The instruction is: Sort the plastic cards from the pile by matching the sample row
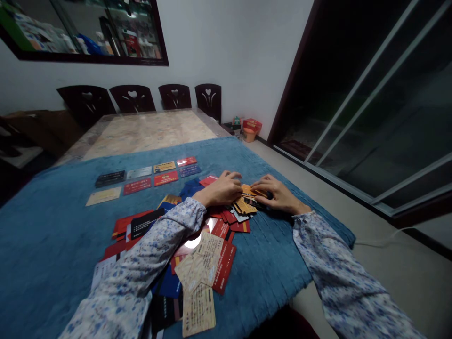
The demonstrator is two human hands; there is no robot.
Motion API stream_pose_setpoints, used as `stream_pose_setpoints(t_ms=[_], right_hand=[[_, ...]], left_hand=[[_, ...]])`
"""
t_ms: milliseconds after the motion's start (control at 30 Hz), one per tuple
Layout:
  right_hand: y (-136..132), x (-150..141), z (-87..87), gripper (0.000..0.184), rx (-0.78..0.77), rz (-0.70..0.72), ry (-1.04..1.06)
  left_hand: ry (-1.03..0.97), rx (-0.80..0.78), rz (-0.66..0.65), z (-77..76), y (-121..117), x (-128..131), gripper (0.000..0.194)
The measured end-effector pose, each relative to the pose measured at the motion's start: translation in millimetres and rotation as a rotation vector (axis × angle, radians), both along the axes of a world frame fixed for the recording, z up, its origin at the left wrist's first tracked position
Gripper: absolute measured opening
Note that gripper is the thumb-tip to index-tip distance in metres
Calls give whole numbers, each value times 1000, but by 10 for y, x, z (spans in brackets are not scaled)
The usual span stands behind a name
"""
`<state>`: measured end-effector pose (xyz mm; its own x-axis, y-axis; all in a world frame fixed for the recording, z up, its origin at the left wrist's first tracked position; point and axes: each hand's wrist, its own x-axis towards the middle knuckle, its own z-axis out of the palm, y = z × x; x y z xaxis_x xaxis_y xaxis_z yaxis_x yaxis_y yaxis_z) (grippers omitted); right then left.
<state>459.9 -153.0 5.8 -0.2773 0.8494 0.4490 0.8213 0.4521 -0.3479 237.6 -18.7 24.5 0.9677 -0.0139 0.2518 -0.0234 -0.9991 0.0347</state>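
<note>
A loose pile of cards point(197, 245) in red, black, blue and beige lies on a blue cloth point(52, 245) in front of me. My left hand point(221, 189) and my right hand point(277, 194) meet at the pile's far right end. Both pinch an orange card point(251, 191) held between their fingertips, just above several more orange and red cards. Farther back, several cards point(146, 176) lie face up in two neat rows. Floral sleeves cover both my forearms.
The blue cloth covers the near end of a long marble-look table point(148, 129). Several dark chairs point(132, 98) line its far side. A glass cabinet point(88, 28) hangs on the wall. A sliding glass door point(381, 94) and a red basket point(251, 127) are to the right.
</note>
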Motion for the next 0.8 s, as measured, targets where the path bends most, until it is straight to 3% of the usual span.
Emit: stream_pose_setpoints(t_ms=[267, 633, 800], right_hand=[[13, 3, -24, 24, 7, 10, 3], [5, 11, -18, 24, 7, 14, 35], [-1, -19, 12, 20, 40, 0, 62]], left_hand=[[1, -44, 31, 35, -18, -31, 16], [-47, 81, -52, 85, -17, -24, 24], [-103, 68, -24, 97, -3, -20, 25]])
